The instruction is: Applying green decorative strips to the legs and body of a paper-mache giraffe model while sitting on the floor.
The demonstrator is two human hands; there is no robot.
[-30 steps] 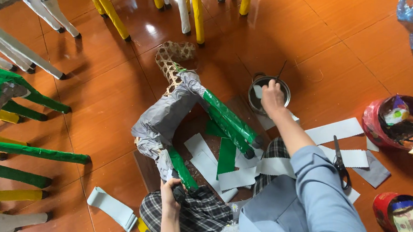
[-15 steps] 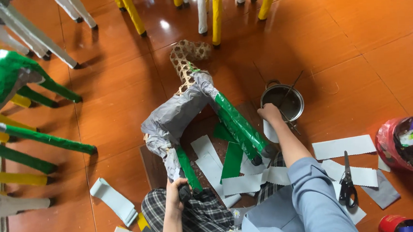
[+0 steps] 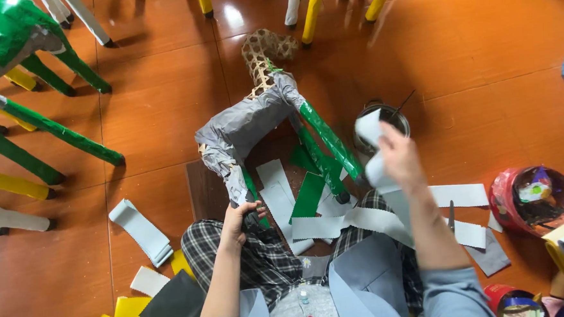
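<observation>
A person sits on the orange floor with a four-legged animal figure standing just beyond the knees, its body wrapped in grey paper, its neck and head bare woven wicker, and its right-hand legs covered in shiny green. The left hand grips the figure's near left leg low down, fingers closed around it. The right hand is raised to the right of the figure, fingers pinched on a strip of grey paper that curls upward in front of a small metal pot with a stick in it. More grey paper strips and a green piece lie across the person's lap and on the floor under the figure. A pair of scissors lies on the floor to the right, beside another strip. Further right stands a red bucket of scraps. On the left, a folded grey strip rests on the floor, with yellow and black sheets near the left knee. Green, yellow and white legs of other figures stand along the left and far edges.
</observation>
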